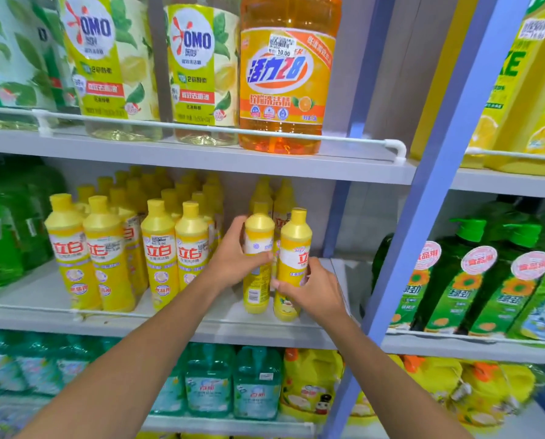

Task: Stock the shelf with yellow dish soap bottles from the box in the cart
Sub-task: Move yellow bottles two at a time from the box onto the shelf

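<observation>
Placement under way: a yellow dish soap bottle gripped by the left hand and a second bottle gripped by the right hand are stood side by side on the middle shelf, where labels should likely be turned forward before release.

Middle shelf, right end, front edge: two yellow soap bottles upright, side by side, touching or nearly so, bases apparently on the board.

Left bottle: yellow cap and shoulder, turned so the barcode panel faces out. The left hand wraps its waist.

Right bottle: same type, red-lettered white label angled partly forward. The right hand grips its lower body.

Stocked bottles of the same kind stand in rows behind the pair and further left along the shelf, labels facing front.
</observation>
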